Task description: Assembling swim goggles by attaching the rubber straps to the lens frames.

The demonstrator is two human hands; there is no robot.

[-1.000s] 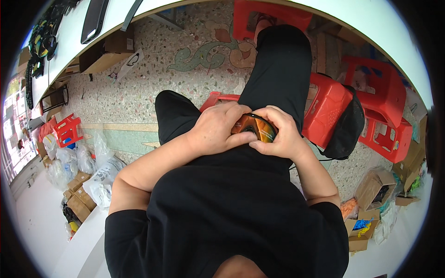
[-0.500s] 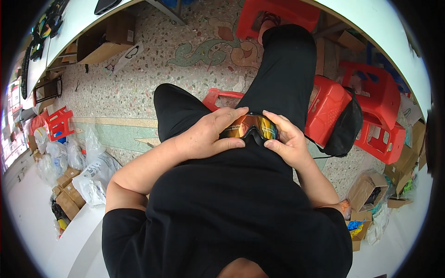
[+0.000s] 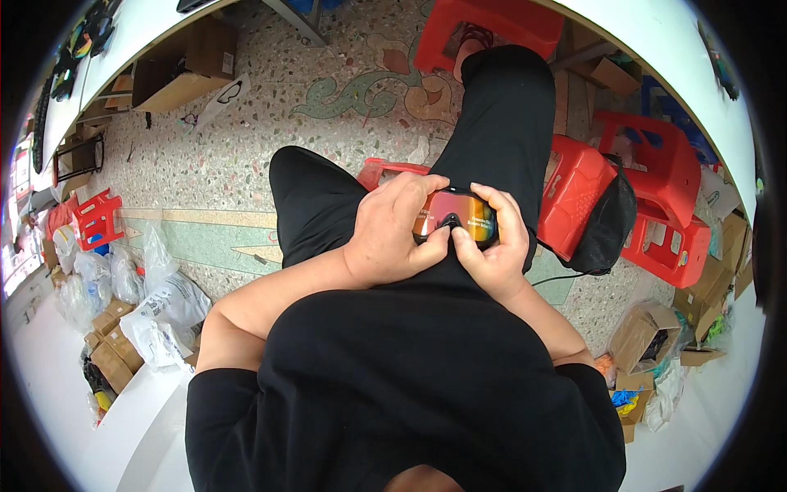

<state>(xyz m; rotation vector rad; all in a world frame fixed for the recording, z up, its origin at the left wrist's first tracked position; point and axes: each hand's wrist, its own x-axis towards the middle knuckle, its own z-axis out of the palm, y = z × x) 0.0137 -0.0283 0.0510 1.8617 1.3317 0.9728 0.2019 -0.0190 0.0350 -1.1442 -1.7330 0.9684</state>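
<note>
Red plastic stools [image 3: 656, 197] sit off past the right hand. Both hands are up on the lap: left hand [image 3: 393, 234] and right hand [image 3: 496, 246] both clamped on mirrored orange sunglasses [image 3: 456, 215] held right between them, thumbs pressing near the middle.

Head-worn fisheye, steeply downward, close
</note>
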